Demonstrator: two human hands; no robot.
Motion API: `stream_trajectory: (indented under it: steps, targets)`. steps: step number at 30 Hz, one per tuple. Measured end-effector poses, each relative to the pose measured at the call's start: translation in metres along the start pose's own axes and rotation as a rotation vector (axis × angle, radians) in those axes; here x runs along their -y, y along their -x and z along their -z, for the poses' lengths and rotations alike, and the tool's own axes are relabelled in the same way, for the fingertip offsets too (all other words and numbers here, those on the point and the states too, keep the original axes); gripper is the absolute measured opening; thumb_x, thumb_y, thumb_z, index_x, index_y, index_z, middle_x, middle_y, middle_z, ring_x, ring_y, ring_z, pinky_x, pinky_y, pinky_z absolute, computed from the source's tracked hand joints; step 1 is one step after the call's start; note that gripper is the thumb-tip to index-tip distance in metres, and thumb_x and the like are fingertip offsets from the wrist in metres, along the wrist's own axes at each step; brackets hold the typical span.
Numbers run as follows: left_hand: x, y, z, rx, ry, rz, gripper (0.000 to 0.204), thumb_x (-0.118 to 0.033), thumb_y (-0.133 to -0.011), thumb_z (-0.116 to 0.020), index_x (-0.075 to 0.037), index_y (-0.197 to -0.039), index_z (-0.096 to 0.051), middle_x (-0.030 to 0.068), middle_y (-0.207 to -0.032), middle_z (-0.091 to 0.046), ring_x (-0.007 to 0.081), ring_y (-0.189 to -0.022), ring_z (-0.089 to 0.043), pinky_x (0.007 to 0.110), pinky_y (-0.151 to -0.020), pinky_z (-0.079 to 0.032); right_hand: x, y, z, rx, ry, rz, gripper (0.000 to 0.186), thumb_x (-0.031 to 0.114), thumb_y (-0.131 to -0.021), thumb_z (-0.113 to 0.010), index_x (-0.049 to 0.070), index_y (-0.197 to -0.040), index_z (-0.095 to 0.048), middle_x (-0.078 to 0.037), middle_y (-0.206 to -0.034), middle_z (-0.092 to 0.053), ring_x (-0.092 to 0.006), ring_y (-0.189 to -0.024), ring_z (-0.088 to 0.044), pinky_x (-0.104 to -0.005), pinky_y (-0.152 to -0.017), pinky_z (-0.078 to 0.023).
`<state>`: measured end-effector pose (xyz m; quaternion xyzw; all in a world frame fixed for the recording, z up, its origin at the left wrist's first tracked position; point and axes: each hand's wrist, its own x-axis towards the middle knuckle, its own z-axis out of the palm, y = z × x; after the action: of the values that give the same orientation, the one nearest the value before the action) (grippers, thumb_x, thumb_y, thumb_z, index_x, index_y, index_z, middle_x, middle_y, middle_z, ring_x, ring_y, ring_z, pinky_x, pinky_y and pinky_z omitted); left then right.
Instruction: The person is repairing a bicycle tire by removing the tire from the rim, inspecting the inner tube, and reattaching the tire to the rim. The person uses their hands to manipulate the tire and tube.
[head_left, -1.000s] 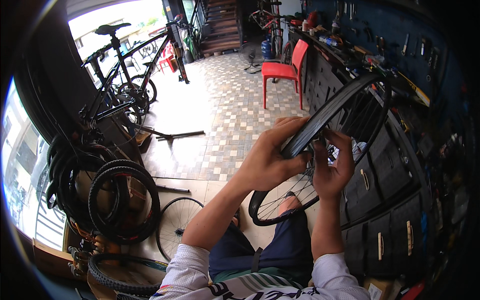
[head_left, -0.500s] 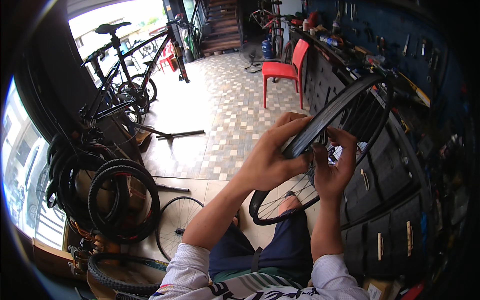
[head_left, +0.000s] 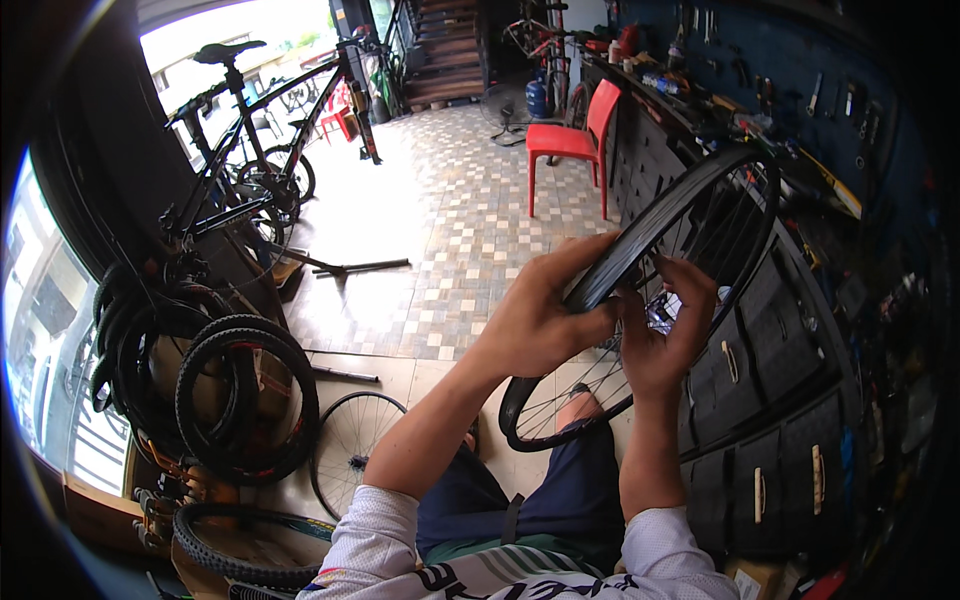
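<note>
A bicycle wheel [head_left: 680, 208] with a black rim and thin spokes is held up at a tilt in front of me, its lower edge by my knees. My left hand [head_left: 548, 308] is closed around the near part of the rim, fingers over the outer face and thumb toward the inner side. On the inner side of the rim, close to the left thumb, my right hand [head_left: 662, 338] has its fingertips bent together in a pinch. What lies between those fingertips is too small and covered to make out. Spokes and the bright hub area show behind the right hand.
Left stand a black bicycle frame [head_left: 250, 105] on a repair stand, several tyres [head_left: 190, 400] and another spoked wheel [head_left: 350, 420] by my leg. A red chair [head_left: 565, 140] is ahead. At right run dark drawers [head_left: 770, 470] and a tool-covered workbench [head_left: 690, 100].
The wheel and both hands stay nearly in place. My right fingers have shifted slightly at the inner rim, and the wheel's far edge has moved a little left.
</note>
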<state>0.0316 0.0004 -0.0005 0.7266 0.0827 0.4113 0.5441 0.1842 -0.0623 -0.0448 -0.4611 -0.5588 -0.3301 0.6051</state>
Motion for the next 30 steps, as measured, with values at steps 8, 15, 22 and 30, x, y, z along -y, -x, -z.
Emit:
stream_trajectory:
  steps: [8,15,22,30]
  targets:
    - [-0.004,-0.002,0.001,0.034,-0.175,-0.163,0.060,-0.005,-0.076,-0.067,0.008,-0.133,-0.055,0.0187,-0.119,-0.058,0.0295,-0.116,-0.055,0.035,-0.104,-0.041,-0.021,-0.004,0.006,0.152,-1.197,-0.836,0.030,0.023,-0.099,-0.068,0.006,-0.120,-0.056,-0.003,-0.090,-0.068,-0.0095,-0.085,-0.063,-0.0239,-0.073,-0.045]
    - [0.005,-0.004,0.006,0.039,-0.196,-0.247,0.063,-0.006,-0.072,-0.067,0.008,-0.133,-0.055,0.0200,-0.124,-0.056,0.0313,-0.119,-0.054,0.037,-0.107,-0.038,-0.004,-0.003,0.004,0.050,-0.234,-0.111,0.039,0.028,-0.090,-0.078,0.003,-0.116,-0.063,-0.008,-0.104,-0.062,-0.0212,-0.094,-0.059,-0.0345,-0.080,-0.046]
    - [-0.001,-0.004,0.002,0.057,-0.201,-0.173,0.065,-0.007,-0.072,-0.068,0.008,-0.134,-0.055,0.0204,-0.123,-0.058,0.0318,-0.120,-0.055,0.038,-0.108,-0.039,-0.011,0.009,0.006,0.119,-0.715,-0.529,0.035,0.029,-0.099,-0.068,0.000,-0.117,-0.063,-0.009,-0.100,-0.069,-0.0153,-0.088,-0.063,-0.0304,-0.080,-0.049]
    - [0.013,-0.001,0.003,0.083,-0.005,-0.108,0.060,-0.001,-0.086,-0.068,0.003,-0.143,-0.050,0.0088,-0.117,-0.065,0.0135,-0.102,-0.061,0.027,-0.091,-0.048,-0.003,-0.007,0.009,0.059,-0.178,-0.104,0.046,0.016,-0.088,-0.079,0.001,-0.126,-0.057,-0.009,-0.101,-0.064,-0.0195,-0.096,-0.063,-0.0335,-0.085,-0.050]
